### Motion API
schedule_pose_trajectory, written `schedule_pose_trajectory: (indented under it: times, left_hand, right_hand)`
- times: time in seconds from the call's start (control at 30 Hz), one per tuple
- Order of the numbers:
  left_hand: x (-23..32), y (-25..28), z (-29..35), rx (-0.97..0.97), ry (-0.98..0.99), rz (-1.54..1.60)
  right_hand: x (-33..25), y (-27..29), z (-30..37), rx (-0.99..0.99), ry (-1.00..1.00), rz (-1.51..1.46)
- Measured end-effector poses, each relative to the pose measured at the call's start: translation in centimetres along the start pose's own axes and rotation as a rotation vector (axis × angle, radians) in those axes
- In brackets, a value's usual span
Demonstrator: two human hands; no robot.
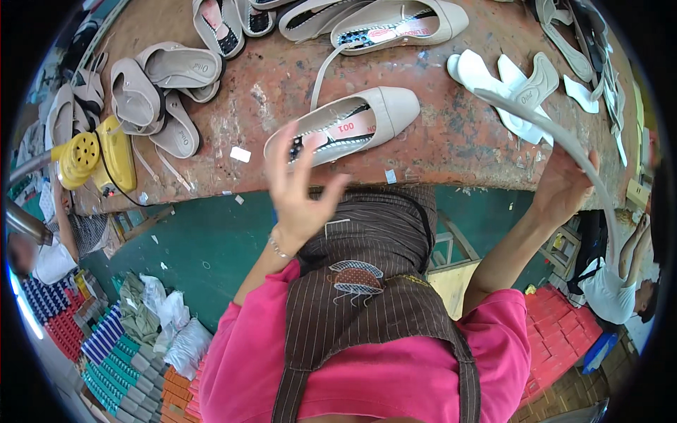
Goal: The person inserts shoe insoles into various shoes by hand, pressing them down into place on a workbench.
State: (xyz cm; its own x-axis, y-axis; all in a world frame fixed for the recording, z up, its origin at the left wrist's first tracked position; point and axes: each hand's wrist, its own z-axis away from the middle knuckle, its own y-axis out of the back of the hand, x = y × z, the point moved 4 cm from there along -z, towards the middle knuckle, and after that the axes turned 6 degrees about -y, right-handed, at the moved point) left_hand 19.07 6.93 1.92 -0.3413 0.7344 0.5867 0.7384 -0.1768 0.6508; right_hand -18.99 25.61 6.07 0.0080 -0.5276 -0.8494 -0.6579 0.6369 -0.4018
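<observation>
A pale strap (564, 141) was gripped in the right hand (560, 190) at the rust-brown bench (451, 134) edge, while the left hand (300, 194), spread and empty, hovered beside the beige flat shoe (345, 123), which was best steadied before fitting.

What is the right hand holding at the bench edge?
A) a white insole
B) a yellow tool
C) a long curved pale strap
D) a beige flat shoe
C: the right hand grips a long curved pale strap arcing over it, while the beige flat shoe lies on the bench near the left hand.
</observation>
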Motion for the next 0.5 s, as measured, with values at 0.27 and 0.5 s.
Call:
schedule_pose_trajectory:
  times: [0.27,0.5]
  left_hand:
    - [5.8,-12.7,-8.5,-0.075,0.029,0.736]
    - [6.5,-18.2,-9.0,-0.270,0.069,0.881]
  right_hand:
    - [1.1,-6.2,6.9,-0.607,0.072,0.485]
    - [-0.7,-1.0,9.0,-0.147,-0.123,0.019]
